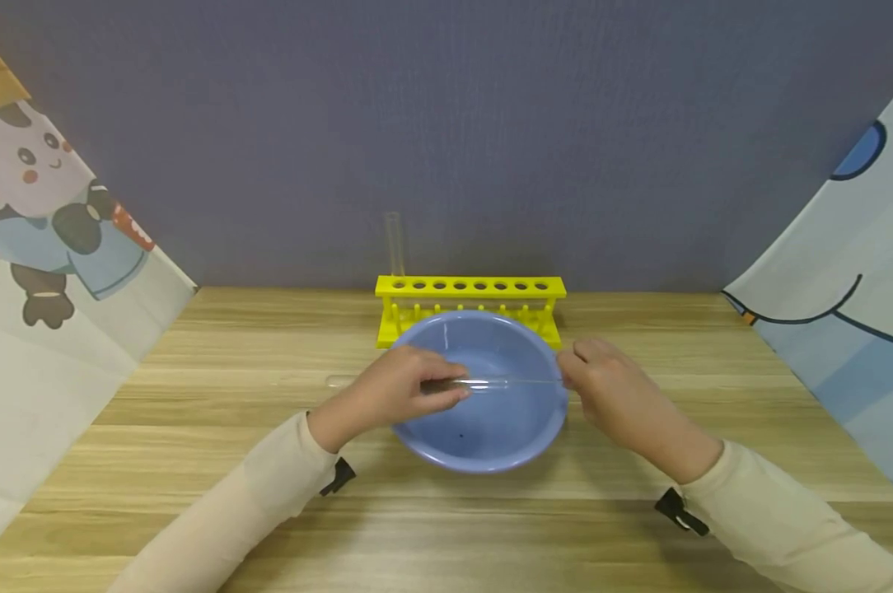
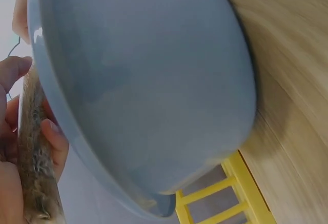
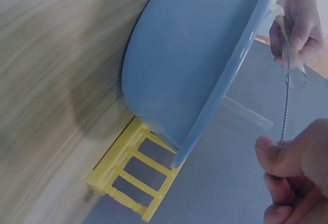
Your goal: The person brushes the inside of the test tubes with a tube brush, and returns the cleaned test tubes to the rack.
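Over the blue basin point(image 1: 491, 432), my left hand point(image 1: 395, 385) grips a clear glass test tube point(image 1: 488, 385) lying roughly level, its rounded end sticking out past the hand to the left. The tube's open mouth faces right. From that mouth runs the thin twisted wire of a test tube brush point(image 3: 285, 108). My right hand point(image 1: 611, 394) pinches the wire between thumb and curled fingers, just beyond the basin's right rim. In the left wrist view the brush's dark bristles point(image 2: 37, 152) show through the glass between my left fingers.
Behind the basin stands a yellow test tube rack point(image 1: 470, 285) with a row of holes. Another clear test tube point(image 1: 395, 245) stands upright in its leftmost hole. A grey wall point(image 1: 476, 148) rises at the back of the wooden table point(image 1: 268, 329).
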